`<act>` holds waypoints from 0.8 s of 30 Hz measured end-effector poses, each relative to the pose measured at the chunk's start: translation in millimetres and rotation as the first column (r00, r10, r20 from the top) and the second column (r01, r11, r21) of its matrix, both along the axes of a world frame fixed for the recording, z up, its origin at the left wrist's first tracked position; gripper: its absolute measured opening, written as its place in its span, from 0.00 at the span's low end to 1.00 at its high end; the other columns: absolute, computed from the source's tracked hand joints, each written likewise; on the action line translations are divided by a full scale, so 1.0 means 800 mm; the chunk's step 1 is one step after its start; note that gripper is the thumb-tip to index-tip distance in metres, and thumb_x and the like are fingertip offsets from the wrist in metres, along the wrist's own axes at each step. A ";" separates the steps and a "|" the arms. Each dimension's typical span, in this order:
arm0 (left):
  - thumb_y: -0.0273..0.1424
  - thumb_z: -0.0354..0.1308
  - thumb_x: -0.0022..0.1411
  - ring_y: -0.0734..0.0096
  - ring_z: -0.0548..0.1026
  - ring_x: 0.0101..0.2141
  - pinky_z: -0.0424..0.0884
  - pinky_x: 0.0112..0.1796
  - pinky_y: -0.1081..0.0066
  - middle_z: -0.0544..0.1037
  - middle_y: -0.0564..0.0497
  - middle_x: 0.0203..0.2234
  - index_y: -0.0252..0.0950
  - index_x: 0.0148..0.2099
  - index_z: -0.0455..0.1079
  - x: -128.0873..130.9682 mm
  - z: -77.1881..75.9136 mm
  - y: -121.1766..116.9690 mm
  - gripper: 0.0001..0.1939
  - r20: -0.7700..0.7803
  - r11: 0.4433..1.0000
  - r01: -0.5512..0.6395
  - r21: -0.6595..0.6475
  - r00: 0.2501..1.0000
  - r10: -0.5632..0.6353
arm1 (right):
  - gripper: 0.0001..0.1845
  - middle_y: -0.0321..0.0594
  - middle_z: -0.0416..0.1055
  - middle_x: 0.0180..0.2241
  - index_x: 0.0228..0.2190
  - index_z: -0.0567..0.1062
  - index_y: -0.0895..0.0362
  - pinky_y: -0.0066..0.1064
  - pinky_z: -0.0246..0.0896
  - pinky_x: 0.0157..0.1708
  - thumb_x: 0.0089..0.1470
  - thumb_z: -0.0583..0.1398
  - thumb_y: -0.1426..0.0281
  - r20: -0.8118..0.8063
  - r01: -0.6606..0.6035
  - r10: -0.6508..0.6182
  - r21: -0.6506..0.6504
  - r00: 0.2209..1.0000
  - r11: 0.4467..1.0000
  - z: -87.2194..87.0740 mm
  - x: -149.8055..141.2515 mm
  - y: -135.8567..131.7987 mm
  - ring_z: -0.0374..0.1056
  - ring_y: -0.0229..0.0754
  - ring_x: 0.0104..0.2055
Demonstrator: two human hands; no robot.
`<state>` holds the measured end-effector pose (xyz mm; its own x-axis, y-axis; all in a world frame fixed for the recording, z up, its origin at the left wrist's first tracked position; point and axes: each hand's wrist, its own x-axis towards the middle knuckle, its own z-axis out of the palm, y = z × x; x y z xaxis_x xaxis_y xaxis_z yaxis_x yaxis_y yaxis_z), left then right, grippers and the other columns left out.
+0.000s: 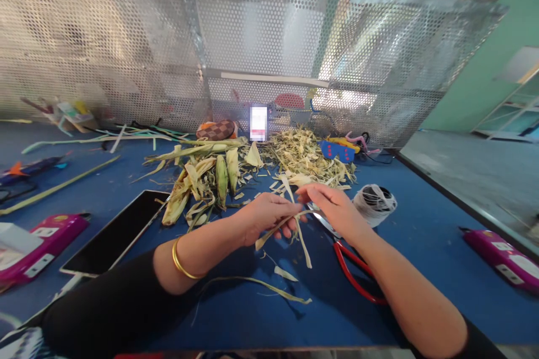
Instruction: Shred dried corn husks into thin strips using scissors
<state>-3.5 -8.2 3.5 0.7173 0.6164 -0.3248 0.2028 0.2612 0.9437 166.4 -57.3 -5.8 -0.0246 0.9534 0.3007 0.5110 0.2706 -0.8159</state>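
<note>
Pale strips of corn husk (pixel 304 244) cross one another between my two hands, above the blue table. My left hand (pixel 269 216) pinches them where they cross, a gold bangle on its wrist. Fingers bent, my right hand (pixel 330 205) holds the end of one strip; its fingertips are partly hidden. Below that hand lie scissors with red handles (pixel 351 275), their blades partly covered. A spool of white thread (pixel 374 205) stands just right of my right hand. Nearer me, a long thin husk strip (pixel 269 286) and a short scrap (pixel 285 274) rest on the table.
Behind my hands lie whole corn husks (pixel 221 179) and a heap of shredded husk (pixel 305 151). At left are a dark-screened tablet (pixel 120 230) and a magenta power strip (pixel 54 241); another power strip (pixel 501 255) is at right. A perforated metal screen (pixel 261 28) borders the table's back.
</note>
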 end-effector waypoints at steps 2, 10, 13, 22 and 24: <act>0.49 0.60 0.49 0.79 0.67 0.17 0.59 0.18 0.78 0.71 0.53 0.16 0.31 0.28 0.72 0.000 0.001 0.003 0.22 0.012 0.999 -0.043 -0.024 0.999 0.044 | 0.15 0.38 0.75 0.30 0.30 0.75 0.56 0.32 0.63 0.37 0.57 0.52 0.62 0.032 -0.095 0.098 -0.087 0.995 0.992 0.005 0.007 0.000 0.70 0.41 0.35; 0.42 0.66 0.44 0.79 0.67 0.17 0.59 0.18 0.78 0.69 0.55 0.14 0.33 0.26 0.72 -0.002 0.002 0.006 0.16 -0.015 0.997 -0.035 0.075 0.999 0.036 | 0.12 0.32 0.67 0.17 0.21 0.72 0.56 0.27 0.55 0.24 0.52 0.56 0.65 0.204 -0.012 0.030 -0.086 0.978 0.996 0.011 0.004 -0.005 0.63 0.36 0.23; 0.41 0.66 0.44 0.78 0.68 0.16 0.62 0.20 0.77 0.71 0.54 0.14 0.33 0.22 0.71 -0.001 0.001 0.006 0.15 -0.021 0.996 -0.032 0.084 0.999 0.034 | 0.14 0.32 0.65 0.17 0.19 0.69 0.56 0.27 0.54 0.23 0.52 0.56 0.65 0.222 0.025 -0.015 -0.040 0.975 0.999 0.008 0.003 -0.004 0.61 0.36 0.22; 0.38 0.64 0.48 0.72 0.75 0.25 0.70 0.30 0.73 0.78 0.47 0.24 0.30 0.29 0.74 -0.004 0.005 0.010 0.14 0.131 0.979 -0.184 -0.092 0.972 0.195 | 0.08 0.42 0.73 0.33 0.37 0.75 0.55 0.38 0.57 0.40 0.54 0.58 0.71 0.435 0.039 -0.451 0.685 0.779 0.728 0.009 0.003 -0.014 0.67 0.44 0.36; 0.33 0.65 0.46 0.71 0.76 0.27 0.70 0.32 0.73 0.78 0.47 0.25 0.31 0.29 0.74 -0.004 0.005 0.012 0.10 0.174 0.970 -0.204 -0.129 0.959 0.225 | 0.10 0.40 0.72 0.29 0.38 0.75 0.55 0.37 0.55 0.39 0.54 0.57 0.75 0.546 -0.153 -0.421 0.723 0.725 0.674 0.013 -0.003 -0.020 0.65 0.41 0.32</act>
